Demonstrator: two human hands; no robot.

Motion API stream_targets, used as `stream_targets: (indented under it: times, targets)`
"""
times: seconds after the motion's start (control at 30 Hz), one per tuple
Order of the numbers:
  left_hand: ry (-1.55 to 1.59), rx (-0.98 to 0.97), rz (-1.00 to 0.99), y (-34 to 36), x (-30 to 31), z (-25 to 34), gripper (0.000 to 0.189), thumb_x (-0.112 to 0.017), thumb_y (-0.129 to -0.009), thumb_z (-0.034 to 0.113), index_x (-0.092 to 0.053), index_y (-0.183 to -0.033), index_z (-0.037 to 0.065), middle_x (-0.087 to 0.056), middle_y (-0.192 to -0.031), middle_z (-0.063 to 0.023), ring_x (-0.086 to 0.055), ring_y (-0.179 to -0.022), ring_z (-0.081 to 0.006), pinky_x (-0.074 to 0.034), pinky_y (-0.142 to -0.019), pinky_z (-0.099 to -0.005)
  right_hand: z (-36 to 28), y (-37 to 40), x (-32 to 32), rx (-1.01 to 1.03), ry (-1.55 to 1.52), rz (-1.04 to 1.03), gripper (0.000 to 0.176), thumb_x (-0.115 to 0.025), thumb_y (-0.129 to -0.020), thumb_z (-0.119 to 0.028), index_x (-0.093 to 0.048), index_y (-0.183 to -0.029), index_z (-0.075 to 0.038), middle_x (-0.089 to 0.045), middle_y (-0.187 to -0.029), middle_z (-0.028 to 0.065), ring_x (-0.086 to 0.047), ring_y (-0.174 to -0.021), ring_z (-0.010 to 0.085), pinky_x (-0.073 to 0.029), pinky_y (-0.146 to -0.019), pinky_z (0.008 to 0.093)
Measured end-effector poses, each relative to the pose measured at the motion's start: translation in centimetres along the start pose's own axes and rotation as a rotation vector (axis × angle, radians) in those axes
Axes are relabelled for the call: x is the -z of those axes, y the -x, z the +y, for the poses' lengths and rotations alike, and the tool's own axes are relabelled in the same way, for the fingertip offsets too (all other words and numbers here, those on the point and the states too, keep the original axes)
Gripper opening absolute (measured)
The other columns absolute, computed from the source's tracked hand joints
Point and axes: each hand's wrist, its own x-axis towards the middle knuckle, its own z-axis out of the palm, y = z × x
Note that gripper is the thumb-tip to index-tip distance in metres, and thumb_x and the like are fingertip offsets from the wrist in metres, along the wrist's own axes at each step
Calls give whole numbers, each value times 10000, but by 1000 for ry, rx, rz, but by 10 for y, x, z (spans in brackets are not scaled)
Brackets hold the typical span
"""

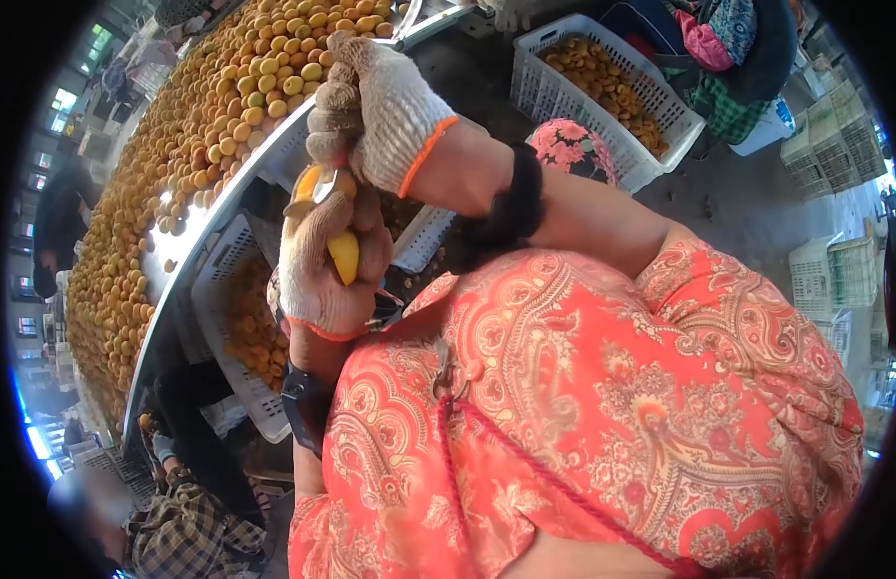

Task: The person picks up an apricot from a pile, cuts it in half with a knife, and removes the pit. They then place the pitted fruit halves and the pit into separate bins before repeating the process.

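My left hand point(332, 256), in a knitted glove with brown palm and fingers, is closed round a cut apricot point(305, 185). A smooth yellow piece point(344, 257) shows between its fingers. My right hand point(376, 116), in a similar glove with an orange cuff, is closed just above the left one. From it a short knife blade point(324, 185) reaches onto the apricot; the handle is hidden in the fist. Both hands are over the edge of a table point(238, 183) heaped with whole apricots point(265, 82).
Below the table edge, a crate point(212, 289) holds apricot pieces. Another crate point(602, 96) of pieces stands at the upper right, beside bags and cloths point(723, 48). Stacked crates point(834, 140) stand at far right. A person in a checked sleeve point(192, 526) works at lower left.
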Motion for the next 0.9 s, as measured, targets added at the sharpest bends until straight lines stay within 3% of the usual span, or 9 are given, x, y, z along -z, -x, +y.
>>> stream_targets:
  times: [0.2,0.27,0.33,0.4,0.53,0.6,0.67,0.77,0.9]
  targets:
    - [-12,42,176,-12,19,6,254,-605,-920,180,-550,-1147,82,-558,-817,-45,-470,-529,-90,-331,-421,-218,-13,-18,25,297,203,-25,339,-591,-970,-335,-505,-724,-117,-443,-528,45,-439,-447,216,-369,-436,369]
    - [-239,112,492,-22,12,8,158,-580,-943,195,-591,-1027,62,-555,-748,-21,-502,-540,-87,-290,-391,-228,-19,-8,17,205,516,222,326,-644,-919,-336,-565,-751,-68,-558,-576,63,-542,-479,223,-448,-477,412]
    - [-643,241,261,-43,44,5,193,-640,-916,207,-632,-1036,55,-589,-740,-32,-555,-602,-111,-402,-416,-263,-5,-14,43,499,1314,-120,414,-769,-812,-414,-624,-960,-56,-610,-710,96,-610,-628,225,-506,-610,344]
    - [-1001,-76,105,-71,86,-33,182,-639,-914,200,-637,-1013,47,-620,-776,-37,-564,-652,-130,-463,-532,-278,8,-7,47,518,1783,-209,440,-769,-795,-408,-645,-1005,-42,-667,-803,145,-665,-818,235,-512,-742,336]
    - [-414,265,159,-55,65,10,234,-648,-909,260,-646,-1022,55,-606,-755,-32,-516,-562,-116,-372,-443,-240,13,-47,92,530,1753,-22,353,-703,-837,-376,-677,-960,-46,-710,-888,187,-687,-880,362,-530,-780,415]
    - [-70,278,226,-43,70,28,394,-554,-974,416,-620,-1079,42,-518,-714,14,-335,-456,-62,-221,-399,-234,0,-52,96,515,1728,127,401,-724,-838,-394,-648,-1002,-36,-702,-880,200,-683,-866,368,-528,-768,420]
    - [-58,180,151,-31,72,27,471,-499,-993,480,-619,-1089,35,-507,-709,14,-338,-460,-64,-226,-406,-233,6,-53,95,612,1693,96,423,-754,-831,-384,-618,-1011,-26,-689,-860,197,-677,-823,351,-527,-754,411]
    - [-9,222,105,-26,76,25,475,-472,-1000,501,-626,-1039,54,-525,-706,10,-364,-464,-63,-251,-414,-230,14,-23,57,472,1594,-186,349,-777,-851,-188,-648,-1151,-65,-513,-697,-26,-486,-656,77,-480,-612,247]
    - [125,250,331,-23,68,20,364,-513,-991,465,-607,-891,127,-569,-696,-6,-424,-446,-92,-267,-403,-228,30,-16,57,550,1687,-602,256,-670,-805,-52,-647,-1059,-73,-551,-692,112,-562,-633,154,-498,-624,315]
